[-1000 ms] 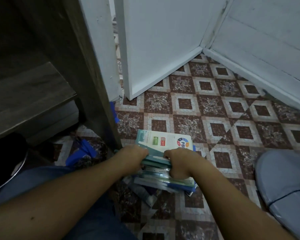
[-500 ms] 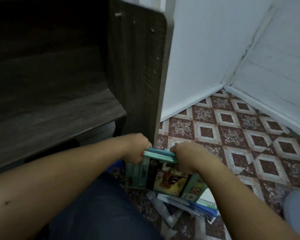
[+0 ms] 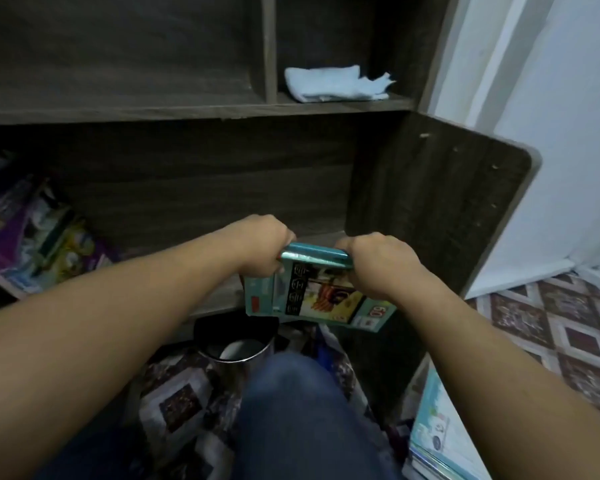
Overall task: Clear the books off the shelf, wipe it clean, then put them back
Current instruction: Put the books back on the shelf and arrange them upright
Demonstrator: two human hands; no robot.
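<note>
Teal-covered stack of books (image 3: 317, 289), head view, the only 1 available. Left hand (image 3: 262, 245) and right hand (image 3: 378, 266) each clamp 1 end of the stack's upper edge, fingers curled round it, backs of the hands toward the camera. The stack hangs from that 2-handed grasp, printed cover facing the camera, lower right corner dipping lowest. It is held in the air at the front edge of the lower shelf (image 3: 219, 296), just beside the dark side panel (image 3: 444, 202). Cannot tell whether it touches the board.

Bookcase is dark wood grain. Upper shelf (image 3: 153, 114) runs full width, with 1 upright divider (image 3: 269, 46) standing on it. Pale blue cloth (image 3: 333, 83), loosely folded, lies on that board in the compartment right of the divider.

Far left of the lower shelf: more books (image 3: 35, 237), purple and yellow covers, leaning, blurred.

Below the hands: round shiny metal bin (image 3: 241, 353) on the floor, a black part at its back rim. Knee in blue jeans (image 3: 291, 417) at bottom centre. Patterned floor tiles (image 3: 561, 327), brown and white diamonds, at right. A flat pile of light blue books (image 3: 437, 431) lies on the floor at lower right, partly under the right forearm. White wall (image 3: 575, 116) stands behind the side panel.
</note>
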